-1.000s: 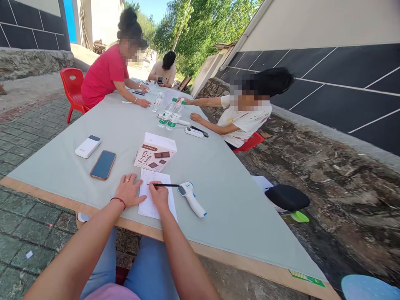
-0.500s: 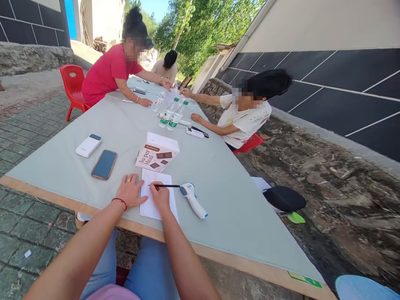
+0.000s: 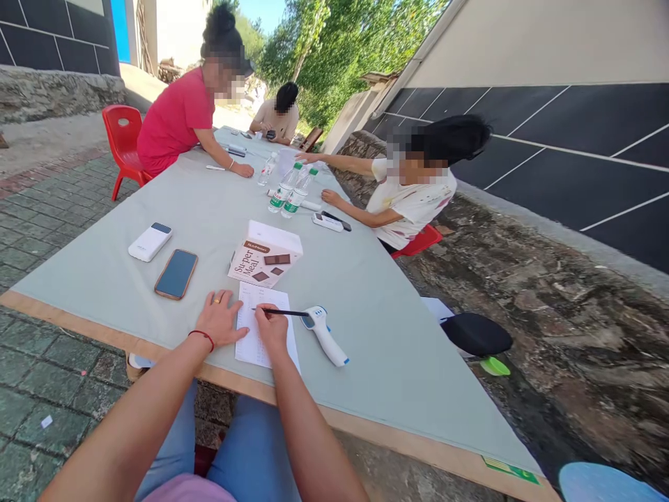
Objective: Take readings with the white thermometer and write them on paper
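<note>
My right hand (image 3: 272,331) grips a slim black pen (image 3: 286,312), its tip at the upper part of a white sheet of paper (image 3: 255,346) with rows of small writing. Flat beside it, my left hand (image 3: 219,319) rests with fingers spread, its thumb side on the sheet's left edge. Just beyond the paper stands a white and brown box (image 3: 269,254) lettered "Super Meal". To the right of my right hand lies a white and blue infrared thermometer (image 3: 325,336). A phone (image 3: 176,274) and a white power bank (image 3: 150,241) lie left of the box.
Water bottles (image 3: 285,189) stand farther up the grey-covered table (image 3: 387,335). Past them sit a person in red (image 3: 175,118), a person in a white shirt (image 3: 408,192) and another at the far end (image 3: 277,115). A black phone (image 3: 337,221) lies near the right edge.
My right hand with the pen has shifted slightly right over the paper. The person in red has drawn one arm back from the table's middle. My left hand stays in place.
</note>
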Demonstrator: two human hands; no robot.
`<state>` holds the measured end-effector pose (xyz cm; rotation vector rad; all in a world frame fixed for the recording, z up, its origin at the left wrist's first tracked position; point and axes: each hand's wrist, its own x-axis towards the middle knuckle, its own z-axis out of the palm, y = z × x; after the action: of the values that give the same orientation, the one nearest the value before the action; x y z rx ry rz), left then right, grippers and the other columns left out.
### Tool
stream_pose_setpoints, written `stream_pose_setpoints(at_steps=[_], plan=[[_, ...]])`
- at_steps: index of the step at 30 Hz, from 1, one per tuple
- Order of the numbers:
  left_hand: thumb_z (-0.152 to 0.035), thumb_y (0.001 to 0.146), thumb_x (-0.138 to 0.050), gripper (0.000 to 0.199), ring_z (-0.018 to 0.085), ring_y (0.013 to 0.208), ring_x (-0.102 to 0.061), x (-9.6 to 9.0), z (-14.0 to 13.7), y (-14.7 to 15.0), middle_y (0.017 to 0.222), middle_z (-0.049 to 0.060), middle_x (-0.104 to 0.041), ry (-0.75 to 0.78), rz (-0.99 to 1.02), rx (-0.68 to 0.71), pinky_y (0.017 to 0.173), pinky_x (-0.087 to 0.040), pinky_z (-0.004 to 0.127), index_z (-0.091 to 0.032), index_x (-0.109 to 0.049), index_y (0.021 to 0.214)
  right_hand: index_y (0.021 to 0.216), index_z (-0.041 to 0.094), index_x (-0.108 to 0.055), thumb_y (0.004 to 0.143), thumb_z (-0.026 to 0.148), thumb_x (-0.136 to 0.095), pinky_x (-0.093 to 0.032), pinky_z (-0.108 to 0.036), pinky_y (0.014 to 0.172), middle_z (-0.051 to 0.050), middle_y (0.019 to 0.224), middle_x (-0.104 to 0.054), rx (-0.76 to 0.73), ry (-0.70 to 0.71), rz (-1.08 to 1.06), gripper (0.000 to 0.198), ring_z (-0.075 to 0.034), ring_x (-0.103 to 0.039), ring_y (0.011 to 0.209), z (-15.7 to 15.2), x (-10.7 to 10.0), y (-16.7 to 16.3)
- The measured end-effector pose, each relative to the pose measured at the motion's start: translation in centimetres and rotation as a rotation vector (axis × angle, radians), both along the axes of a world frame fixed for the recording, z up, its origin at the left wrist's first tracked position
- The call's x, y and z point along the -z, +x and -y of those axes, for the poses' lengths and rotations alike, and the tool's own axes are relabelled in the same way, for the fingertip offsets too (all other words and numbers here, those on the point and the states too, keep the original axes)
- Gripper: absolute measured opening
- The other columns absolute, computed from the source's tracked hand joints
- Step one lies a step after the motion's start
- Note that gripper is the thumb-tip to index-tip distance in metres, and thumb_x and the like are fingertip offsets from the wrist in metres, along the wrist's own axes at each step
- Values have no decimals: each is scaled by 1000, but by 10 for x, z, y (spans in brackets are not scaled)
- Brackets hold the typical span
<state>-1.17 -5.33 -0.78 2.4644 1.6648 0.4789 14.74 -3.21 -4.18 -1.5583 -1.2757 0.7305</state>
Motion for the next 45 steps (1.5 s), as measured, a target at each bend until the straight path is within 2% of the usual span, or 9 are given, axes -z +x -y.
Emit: stream_pose_setpoints(at_steps=[11, 22, 31, 45], plan=[[-54, 78, -62, 58, 34, 131, -39, -5, 1, 1, 136, 15, -48, -17, -48, -10, 112, -22, 53, -23, -56, 126, 75, 21, -66, 72, 40, -50, -49, -31, 73, -3, 67, -70, -27, 5, 84, 25, -23, -66, 79, -2, 6, 1], [-56, 79, -60, 61, 33, 132, -38, -7, 2, 1, 137, 16, -47, -25, -93, -17, 113, -22, 52, -21, -54, 129, 72, 22, -66, 72, 37, -51, -50, -31, 75, -1, 63, -68, -31, 19, 55, 21, -22, -66, 76, -4, 10, 1], [-56, 79, -60, 60, 33, 131, -38, -7, 2, 1, 137, 16, -47, -21, -87, -17, 112, -23, 52, -21, -55, 128, 73, 21, -65, 72, 39, -51, -49, -30, 71, -1, 67, -70, -22, 9, 71, 22, -21, -65, 72, -3, 8, 1], [-55, 79, -59, 61, 33, 132, -38, -5, 2, 2, 137, 17, -46, -18, -90, -14, 113, -22, 52, -20, -54, 129, 72, 22, -65, 70, 40, -51, -48, -32, 75, -1, 65, -68, -34, -22, 94, 22, -22, -64, 74, 1, 2, 1]])
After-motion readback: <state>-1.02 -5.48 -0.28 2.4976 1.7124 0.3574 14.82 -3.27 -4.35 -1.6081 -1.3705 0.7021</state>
